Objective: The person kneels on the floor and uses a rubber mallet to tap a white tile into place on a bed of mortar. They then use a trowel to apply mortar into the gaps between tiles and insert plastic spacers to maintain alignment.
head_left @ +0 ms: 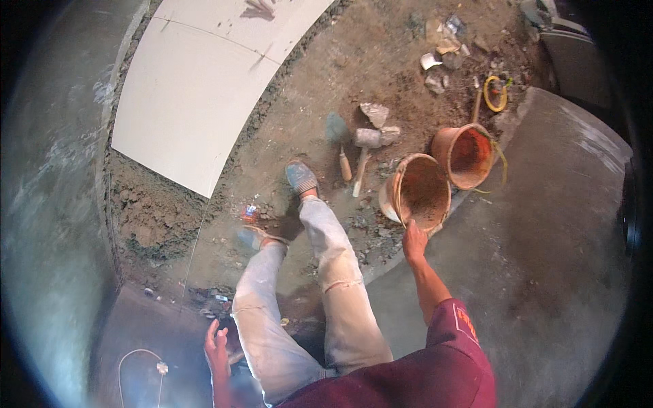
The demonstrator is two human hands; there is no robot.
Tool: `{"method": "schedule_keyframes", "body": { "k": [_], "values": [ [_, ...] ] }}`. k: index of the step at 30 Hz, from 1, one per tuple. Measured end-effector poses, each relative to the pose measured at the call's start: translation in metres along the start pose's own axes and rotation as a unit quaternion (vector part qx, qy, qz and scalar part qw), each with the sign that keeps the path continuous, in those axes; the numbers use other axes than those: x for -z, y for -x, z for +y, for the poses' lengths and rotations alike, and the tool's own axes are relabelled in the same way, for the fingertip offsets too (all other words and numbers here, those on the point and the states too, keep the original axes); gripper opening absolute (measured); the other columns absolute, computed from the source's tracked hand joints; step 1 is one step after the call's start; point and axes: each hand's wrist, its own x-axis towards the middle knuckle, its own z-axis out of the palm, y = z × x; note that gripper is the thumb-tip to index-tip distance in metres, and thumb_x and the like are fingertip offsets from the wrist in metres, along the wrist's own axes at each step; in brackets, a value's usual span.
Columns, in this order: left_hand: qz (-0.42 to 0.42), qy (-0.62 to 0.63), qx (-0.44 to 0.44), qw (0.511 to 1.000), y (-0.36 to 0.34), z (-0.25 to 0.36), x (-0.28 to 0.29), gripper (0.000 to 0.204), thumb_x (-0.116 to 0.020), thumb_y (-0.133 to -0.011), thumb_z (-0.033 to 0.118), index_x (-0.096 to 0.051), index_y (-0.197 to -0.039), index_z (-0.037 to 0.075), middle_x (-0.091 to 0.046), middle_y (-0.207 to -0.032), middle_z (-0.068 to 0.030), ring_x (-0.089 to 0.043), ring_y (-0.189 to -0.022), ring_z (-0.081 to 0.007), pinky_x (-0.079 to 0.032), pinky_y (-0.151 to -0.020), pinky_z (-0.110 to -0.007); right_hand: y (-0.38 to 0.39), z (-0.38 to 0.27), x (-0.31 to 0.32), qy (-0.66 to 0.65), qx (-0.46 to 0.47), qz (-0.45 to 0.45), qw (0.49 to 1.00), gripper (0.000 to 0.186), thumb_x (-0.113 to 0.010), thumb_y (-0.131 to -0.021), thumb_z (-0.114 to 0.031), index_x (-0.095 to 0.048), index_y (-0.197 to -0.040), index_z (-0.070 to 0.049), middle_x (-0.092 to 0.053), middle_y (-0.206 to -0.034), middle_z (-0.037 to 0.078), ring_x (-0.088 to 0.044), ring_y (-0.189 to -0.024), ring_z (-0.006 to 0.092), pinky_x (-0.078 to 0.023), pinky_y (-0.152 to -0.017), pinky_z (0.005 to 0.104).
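My right hand (414, 239) is closed on the near rim of a dirty bucket (388, 202) that tilts toward me; whether it grips the rim or the handle cannot be made out. Dried brown residue coats the bucket's inside. Touching or close behind it, a second bucket (443, 147) with a reddish inside leans over. My left hand (216, 342) hangs beside my left leg with its fingers apart, holding nothing visible. To the left of the buckets lie a mallet (368, 139) and a trowel with a wooden handle (345, 165).
Large pale tiles (187, 102) cover the upper left, bordered by loose mortar (153, 211) and a taut string. Broken rubble (374, 114), a yellow ring (495, 94) and scraps lie farther off. A thin white cord (122, 364) rests on the floor at lower left.
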Motion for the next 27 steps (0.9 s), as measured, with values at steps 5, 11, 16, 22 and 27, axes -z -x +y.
{"method": "schedule_keyframes", "body": {
  "k": [5,11,16,22,27],
  "values": [
    [-0.104,0.059,0.069,0.990,-0.009,-0.003,-0.066,0.061,-0.056,-0.100,0.041,-0.045,-0.144,0.001,-0.064,-0.117,-0.0127,-0.064,-0.107,-0.0231,-0.051,-0.090,-0.035,0.031,0.017,-0.113,0.071,-0.105,-0.226,0.966,0.020,-0.048,-0.094,-0.016,-0.056,-0.110,-0.008,-0.071,-0.100,0.018,-0.064,-0.105,0.0404,-0.048,-0.086,0.0539],
    [-0.248,0.353,0.391,0.813,0.047,-0.078,-0.119,0.052,-0.048,-0.103,0.046,-0.044,-0.141,0.010,-0.060,-0.090,-0.0065,-0.056,-0.076,-0.0196,-0.046,-0.067,-0.033,0.064,-0.015,-0.104,0.062,-0.192,-0.063,0.978,0.051,-0.052,-0.091,-0.009,-0.046,-0.141,-0.008,-0.059,-0.130,0.022,-0.050,-0.125,0.0424,-0.035,-0.106,0.0536],
    [-0.190,0.338,0.513,0.765,0.080,-0.127,-0.129,0.049,-0.047,-0.101,0.050,-0.045,-0.130,0.011,-0.048,-0.077,-0.0030,-0.044,-0.067,-0.0159,-0.035,-0.056,-0.029,-0.002,-0.061,-0.023,-0.261,0.038,0.101,0.959,0.052,-0.064,-0.088,-0.013,-0.052,-0.138,-0.006,-0.059,-0.126,0.021,-0.052,-0.124,0.0386,-0.039,-0.105,0.0452],
    [-0.185,0.332,0.498,0.780,0.096,-0.160,-0.133,0.046,-0.050,-0.100,0.049,-0.051,-0.127,0.012,-0.048,-0.074,-0.0021,-0.044,-0.063,-0.0144,-0.036,-0.056,-0.027,-0.181,-0.180,-0.091,-0.301,0.069,0.061,0.949,0.051,-0.069,-0.087,-0.026,-0.057,-0.130,-0.001,-0.067,-0.112,0.024,-0.064,-0.106,0.0412,-0.048,-0.094,0.0458],
    [-0.164,0.365,0.512,0.760,0.112,-0.178,-0.150,0.044,-0.050,-0.100,0.048,-0.053,-0.126,0.012,-0.048,-0.072,-0.0020,-0.043,-0.061,-0.0143,-0.035,-0.055,-0.028,-0.243,-0.217,-0.144,-0.270,-0.064,-0.112,0.954,0.044,-0.074,-0.078,-0.026,-0.061,-0.110,0.001,-0.065,-0.111,0.026,-0.061,-0.109,0.0419,-0.048,-0.092,0.0481]
  ]
}}
